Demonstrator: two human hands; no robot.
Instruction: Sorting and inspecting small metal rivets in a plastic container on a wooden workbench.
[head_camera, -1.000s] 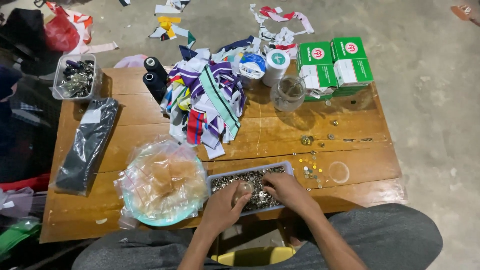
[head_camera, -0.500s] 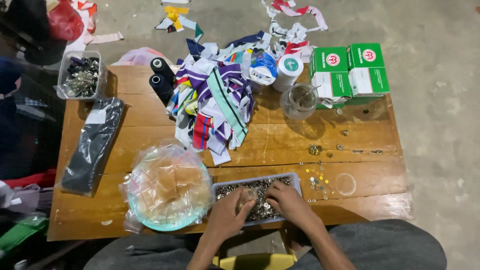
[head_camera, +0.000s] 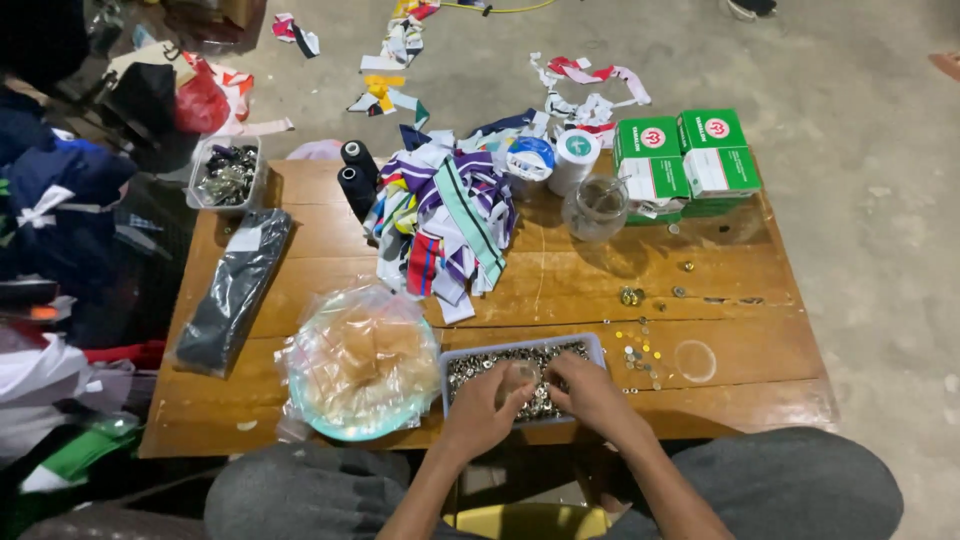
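A low wooden table (head_camera: 300, 400) stood on a bare concrete floor littered with cloth scraps, and the person sat at its near edge with both hands over a shallow clear tray (head_camera: 590, 345) full of small metal pieces. The left hand (head_camera: 487, 400) was curled, fingertips pinched around something small above the tray, though what it held was too small to tell; the right hand (head_camera: 590, 395) lay just beside it, fingers bent down into the pieces, and whether it gripped anything could not be told. Just right of the hands a few loose brass-coloured pieces (head_camera: 640, 355) were scattered on the wood near a clear ring (head_camera: 695, 361). Just left of the left hand sat a bag-covered bowl (head_camera: 360, 365). Beyond the hands lay a heap of striped fabric strips (head_camera: 445, 220), a glass jar (head_camera: 596, 208) and green boxes (head_camera: 685, 160). Judging by the full tray and the few pieces outside it, most of the sorting seemed left to do
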